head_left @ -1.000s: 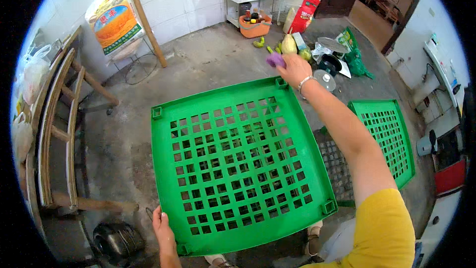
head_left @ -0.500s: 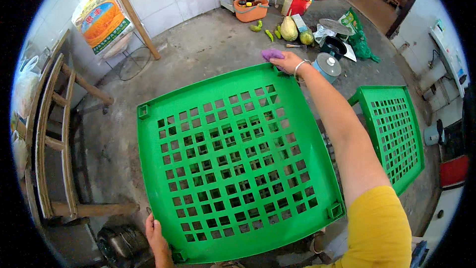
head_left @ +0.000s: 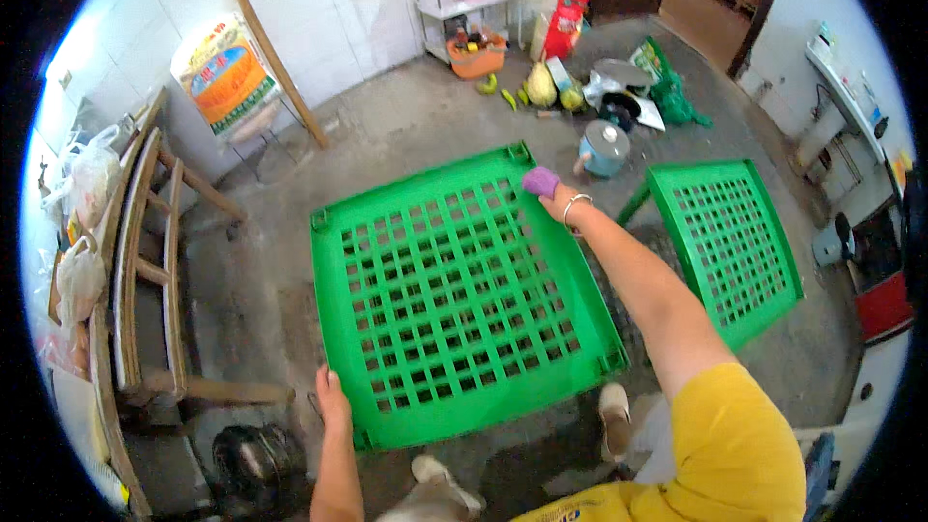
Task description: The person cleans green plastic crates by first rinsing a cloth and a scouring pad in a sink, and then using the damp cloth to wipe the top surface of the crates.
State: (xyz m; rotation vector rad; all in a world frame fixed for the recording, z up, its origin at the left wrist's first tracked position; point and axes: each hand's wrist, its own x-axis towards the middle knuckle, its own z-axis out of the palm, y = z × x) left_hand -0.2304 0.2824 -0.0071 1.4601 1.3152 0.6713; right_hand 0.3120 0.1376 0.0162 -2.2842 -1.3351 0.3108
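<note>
Green crate panel gripped: left fingers near edge, right fingers far edge, purple cloth.

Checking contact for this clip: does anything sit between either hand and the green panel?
Only a purple cloth, under the right hand at the far edge of the green panel. The left hand grips the near corner directly.

The concrete floor carries a second green panel, a small lidded pot, gourds and a wooden bench.
</note>
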